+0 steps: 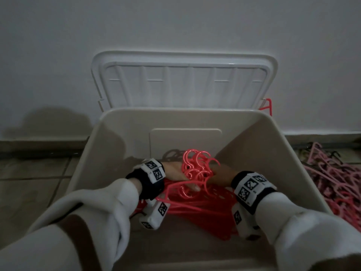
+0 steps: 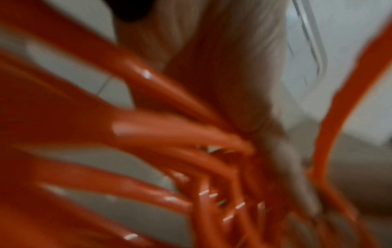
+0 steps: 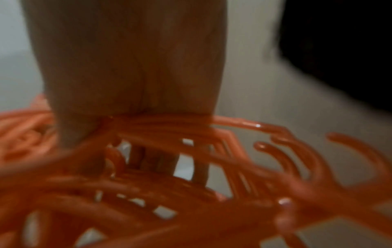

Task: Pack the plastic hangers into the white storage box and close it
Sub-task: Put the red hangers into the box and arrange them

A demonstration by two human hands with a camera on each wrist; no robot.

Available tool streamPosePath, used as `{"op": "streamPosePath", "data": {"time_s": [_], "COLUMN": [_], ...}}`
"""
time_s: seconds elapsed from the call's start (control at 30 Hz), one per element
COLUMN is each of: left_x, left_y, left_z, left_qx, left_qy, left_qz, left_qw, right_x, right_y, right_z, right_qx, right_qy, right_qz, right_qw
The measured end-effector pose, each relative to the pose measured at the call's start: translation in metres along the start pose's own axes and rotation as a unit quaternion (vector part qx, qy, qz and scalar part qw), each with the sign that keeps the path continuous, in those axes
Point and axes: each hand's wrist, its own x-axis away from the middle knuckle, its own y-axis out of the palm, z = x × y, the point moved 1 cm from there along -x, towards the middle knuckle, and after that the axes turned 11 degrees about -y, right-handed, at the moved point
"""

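Coral-red plastic hangers (image 1: 197, 188), bunched with hooks upward, sit low inside the white plastic storage box (image 1: 273, 141), gripped by the left hand (image 1: 176, 172) and right hand (image 1: 218, 174) at the necks. The likely trouble is tangled hooks snagging as the hands let go, or hooks standing proud and blocking the white ribbed lid (image 1: 183, 79), which leans open against the wall. A pink hanger pile (image 1: 336, 182) waits on the floor. Fingers are mostly hidden; both wrist views are blurred.

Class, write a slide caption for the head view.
Both hands, left and right, lower red hangers into the open white box.
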Motion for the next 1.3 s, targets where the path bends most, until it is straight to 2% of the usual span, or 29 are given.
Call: {"op": "streamPosePath", "data": {"time_s": [0.07,0.13,0.27,0.33,0.4,0.47,0.5,0.57,0.63,0.67,0.7,0.77,0.8,0.83,0.87,0.93,1.0,1.07,1.1,1.2,1.3], "left_x": [-0.011,-0.016,-0.009,0.0,0.009,0.016,0.017,0.014,0.005,0.003,0.002,-0.006,-0.003,-0.001,-0.006,-0.012,-0.008,-0.007,-0.009,-0.009,-0.005], "left_y": [0.0,-0.004,-0.042,-0.062,-0.065,-0.043,-0.026,0.012,0.038,0.045,0.051,0.057,0.059,0.061,0.064,0.072,0.072,0.071,0.069,0.065,0.066], "left_z": [-0.001,-0.007,-0.032,-0.04,-0.035,-0.025,-0.021,-0.027,-0.04,-0.045,-0.048,-0.056,-0.055,-0.05,-0.053,-0.061,-0.053,-0.052,-0.055,-0.055,-0.049], "left_qx": [-0.01,-0.027,-0.068,-0.096,-0.118,-0.191,-0.258,-0.376,-0.444,-0.444,-0.434,-0.417,-0.411,-0.402,-0.405,-0.406,-0.379,-0.381,-0.388,-0.418,-0.382], "left_qy": [0.013,0.004,-0.092,-0.135,-0.15,-0.139,-0.122,-0.107,-0.157,-0.171,-0.171,-0.113,-0.136,-0.133,-0.159,-0.172,-0.157,-0.177,-0.156,-0.152,-0.149], "left_qz": [0.021,0.071,0.172,0.207,0.2,0.14,0.122,0.128,0.143,0.157,0.172,0.274,0.273,0.293,0.26,0.288,0.318,0.297,0.31,0.259,0.229], "left_qw": [1.0,0.997,0.978,0.964,0.961,0.962,0.951,0.912,0.87,0.865,0.868,0.859,0.859,0.857,0.862,0.85,0.855,0.857,0.854,0.858,0.883], "right_x": [-0.006,-0.009,-0.013,-0.019,-0.024,-0.021,-0.02,-0.019,-0.019,-0.02,-0.019,-0.018,-0.019,-0.019,-0.02,-0.021,-0.023,-0.023,-0.022,-0.02,-0.019], "right_y": [0.006,0.012,0.027,0.031,0.035,0.034,0.034,0.035,0.037,0.038,0.038,0.038,0.037,0.037,0.038,0.039,0.04,0.041,0.04,0.037,0.035], "right_z": [0.007,0.011,0.02,0.027,0.03,0.023,0.018,0.013,0.012,0.012,0.011,0.01,0.009,0.009,0.01,0.01,0.011,0.012,0.011,0.014,0.016], "right_qx": [0.002,-0.002,-0.091,-0.121,-0.14,-0.138,-0.129,-0.111,-0.099,-0.093,-0.088,-0.077,-0.07,-0.067,-0.065,-0.058,-0.06,-0.064,-0.066,-0.075,-0.08], "right_qy": [0.011,0.026,0.075,0.073,0.07,0.064,0.061,0.064,0.077,0.082,0.086,0.089,0.085,0.083,0.081,0.08,0.08,0.084,0.089,0.095,0.098], "right_qz": [0.029,0.04,-0.013,0.002,0.015,0.012,0.006,-0.002,-0.017,-0.022,-0.031,-0.044,-0.043,-0.043,-0.043,-0.045,-0.044,-0.035,-0.031,-0.016,-0.016], "right_qw": [1.0,0.999,0.993,0.99,0.988,0.988,0.99,0.992,0.992,0.992,0.992,0.992,0.993,0.993,0.994,0.994,0.994,0.994,0.993,0.993,0.992]}}
